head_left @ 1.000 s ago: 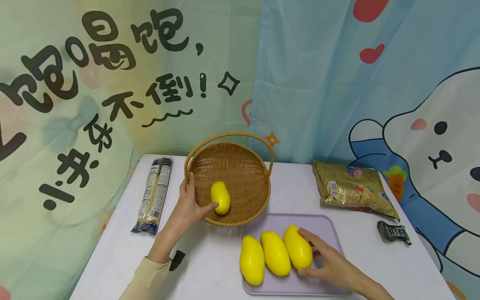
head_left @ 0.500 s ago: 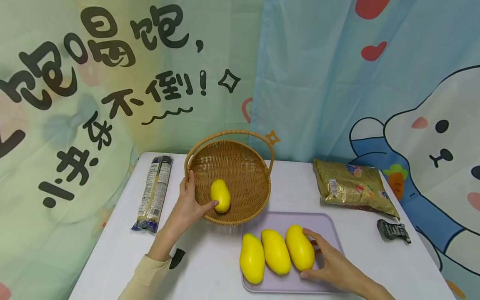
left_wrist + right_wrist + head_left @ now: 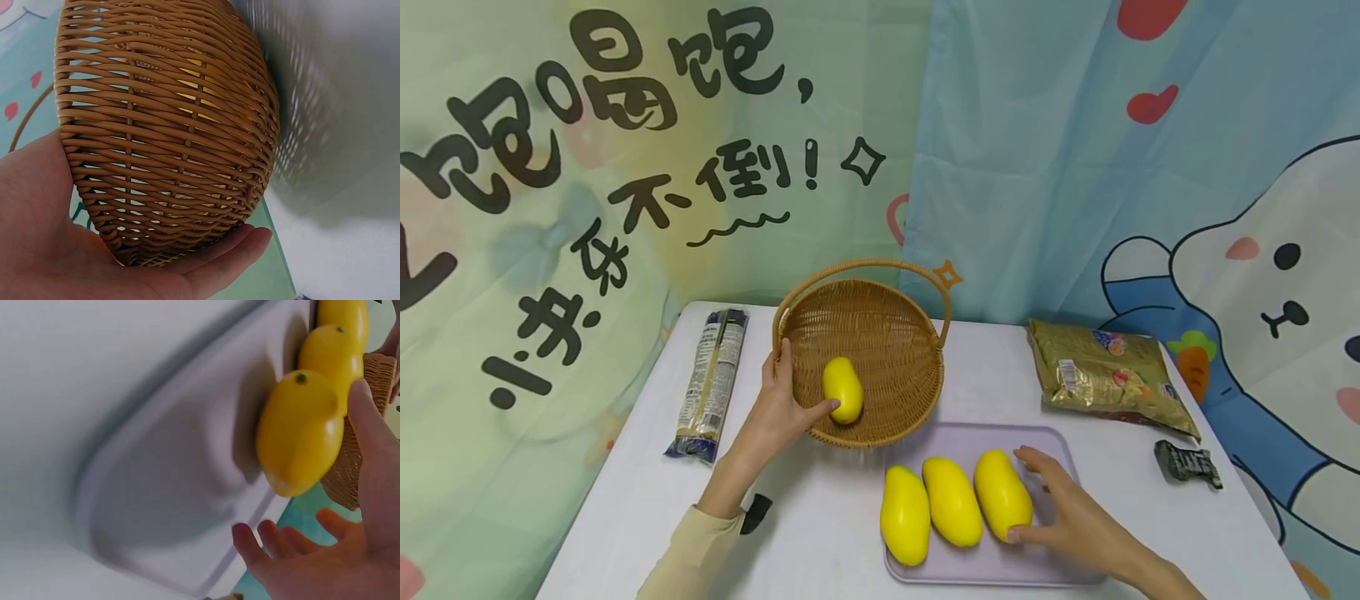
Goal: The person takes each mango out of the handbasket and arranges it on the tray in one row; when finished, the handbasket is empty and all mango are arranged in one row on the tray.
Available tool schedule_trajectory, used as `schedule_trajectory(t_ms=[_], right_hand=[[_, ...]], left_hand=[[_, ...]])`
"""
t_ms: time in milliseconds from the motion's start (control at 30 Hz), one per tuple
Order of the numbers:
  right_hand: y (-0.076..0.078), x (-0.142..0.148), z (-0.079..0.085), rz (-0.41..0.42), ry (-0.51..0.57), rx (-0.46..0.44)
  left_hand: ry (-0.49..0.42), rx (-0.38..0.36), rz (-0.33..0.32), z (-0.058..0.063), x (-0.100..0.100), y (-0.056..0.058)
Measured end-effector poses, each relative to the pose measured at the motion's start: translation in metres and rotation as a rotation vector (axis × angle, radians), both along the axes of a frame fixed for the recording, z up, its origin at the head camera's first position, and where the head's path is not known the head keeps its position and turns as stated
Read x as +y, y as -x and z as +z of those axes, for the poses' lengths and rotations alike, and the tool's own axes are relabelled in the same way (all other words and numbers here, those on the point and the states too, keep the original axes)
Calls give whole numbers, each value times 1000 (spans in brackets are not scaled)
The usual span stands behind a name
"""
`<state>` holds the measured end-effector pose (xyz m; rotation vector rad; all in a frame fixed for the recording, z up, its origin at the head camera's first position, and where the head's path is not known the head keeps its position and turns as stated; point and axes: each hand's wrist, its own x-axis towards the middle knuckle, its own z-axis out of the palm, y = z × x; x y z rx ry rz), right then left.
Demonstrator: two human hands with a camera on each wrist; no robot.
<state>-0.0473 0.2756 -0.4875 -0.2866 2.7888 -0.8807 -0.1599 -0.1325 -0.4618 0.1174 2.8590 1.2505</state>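
My left hand (image 3: 778,414) grips the left side of a brown wicker basket (image 3: 895,367), its thumb over the rim. The left wrist view shows fingers running along the outside of the basket's weave (image 3: 169,137). One yellow mango (image 3: 842,390) lies inside the basket, which is tipped towards me. Three more lie side by side on a pale purple tray (image 3: 1052,450): a left mango (image 3: 904,515), a middle mango (image 3: 952,502) and a right mango (image 3: 1002,497). My right hand (image 3: 1075,517) is spread beside the right mango, its thumb at the lower end and its fingers apart from it.
A long clear-and-blue packet (image 3: 707,383) lies at the table's left. At the back right lies a gold snack bag (image 3: 1108,375), with a small dark wrapped packet (image 3: 1187,464) in front of it. A printed curtain (image 3: 1000,167) hangs behind the table.
The right mango has shifted slightly right, leaving a wider gap from the middle one. My right fingers have drawn away from it and spread. My left hand keeps its hold on the basket.
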Motion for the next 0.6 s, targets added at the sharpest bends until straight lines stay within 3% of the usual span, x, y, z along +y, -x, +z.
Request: schedule_trajectory(t_ms=[200,400,600], right_hand=[[19,6,32,13,-9,112],[41,3,73,21,42,102],[61,-15,101,66,110,119]], left_hand=[[1,1,-3,0,1,0],[-6,-6,-4,0,0,0],[-2,2,-4,0,0,0]])
